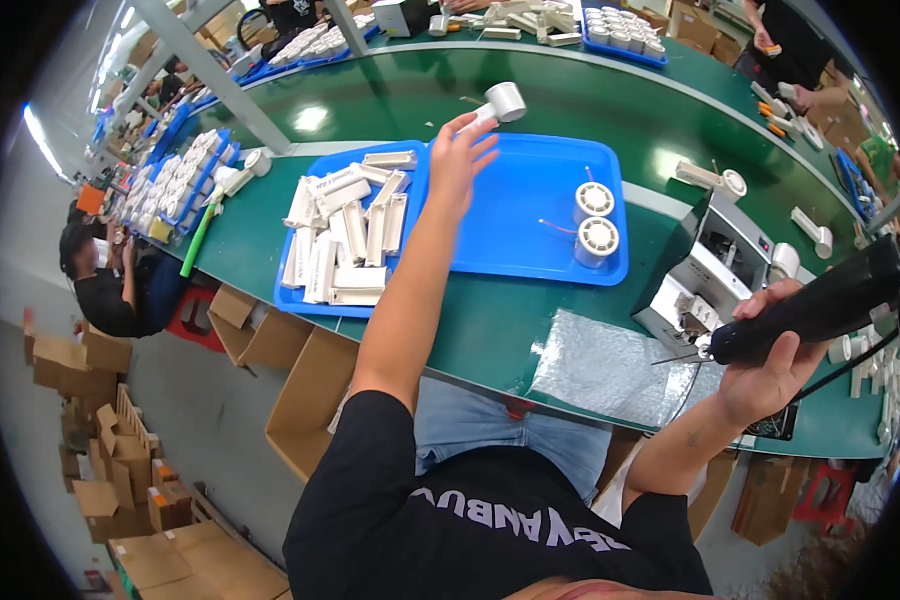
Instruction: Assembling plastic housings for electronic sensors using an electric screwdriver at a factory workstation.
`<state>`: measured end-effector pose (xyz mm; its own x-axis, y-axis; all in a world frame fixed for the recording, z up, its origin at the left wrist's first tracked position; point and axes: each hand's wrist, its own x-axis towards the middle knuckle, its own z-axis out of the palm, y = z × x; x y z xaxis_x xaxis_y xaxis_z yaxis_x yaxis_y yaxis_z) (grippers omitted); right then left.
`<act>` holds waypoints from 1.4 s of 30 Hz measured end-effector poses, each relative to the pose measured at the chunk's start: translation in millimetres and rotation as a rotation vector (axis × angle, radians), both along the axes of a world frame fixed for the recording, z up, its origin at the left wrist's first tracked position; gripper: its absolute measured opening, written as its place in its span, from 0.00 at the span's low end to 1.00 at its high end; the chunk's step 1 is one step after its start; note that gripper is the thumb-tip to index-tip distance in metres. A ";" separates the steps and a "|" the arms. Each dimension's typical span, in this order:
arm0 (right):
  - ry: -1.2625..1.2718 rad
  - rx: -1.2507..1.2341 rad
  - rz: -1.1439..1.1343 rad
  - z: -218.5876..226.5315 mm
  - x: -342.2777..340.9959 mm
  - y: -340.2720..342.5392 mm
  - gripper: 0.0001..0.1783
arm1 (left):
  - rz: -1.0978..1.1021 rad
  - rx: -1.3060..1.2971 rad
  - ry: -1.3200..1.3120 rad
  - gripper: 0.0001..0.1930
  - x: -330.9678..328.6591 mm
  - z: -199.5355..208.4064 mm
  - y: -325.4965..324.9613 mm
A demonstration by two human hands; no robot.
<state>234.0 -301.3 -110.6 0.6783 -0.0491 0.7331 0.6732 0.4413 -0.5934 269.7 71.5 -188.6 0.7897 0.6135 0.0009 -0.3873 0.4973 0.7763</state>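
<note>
My left hand (455,165) reaches over the far side of the blue trays. Its fingers are at the handle of a white part with a round head (506,101), held above the green belt's near edge. In my right hand (760,375) is a black electric screwdriver (810,310), lying slantwise with its tip toward the left. Beside that tip stands a grey screw feeder (710,270). Two round white fan heads (596,238) with thin wires sit at the right of the blue tray (500,255). Several white handle shells (350,225) fill the left blue tray (295,298).
A clear plastic sheet (595,370) lies on the green table (480,345) by the feeder. Assembled white parts (712,178) rest along the belt (410,95). A light-green stick (199,240) lies left. Open cardboard boxes (310,400) stand below the table; co-workers sit left and across.
</note>
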 end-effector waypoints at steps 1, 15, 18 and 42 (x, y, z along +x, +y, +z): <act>-0.043 -0.014 0.033 -2.3 1.9 -5.5 0.34 | 0.125 0.482 0.138 0.19 -20.4 1.1 0.6; -0.166 -0.324 -0.090 -45.5 -43.9 36.5 0.20 | 0.418 1.341 0.985 0.20 -180.7 -21.2 56.3; -0.090 -0.562 0.037 -65.1 -49.9 46.2 0.23 | 0.647 1.321 0.719 0.18 -178.2 -11.1 37.1; 0.330 -0.717 0.013 -143.7 -60.6 6.4 0.19 | 0.021 1.886 0.533 0.34 -27.0 -14.2 -146.2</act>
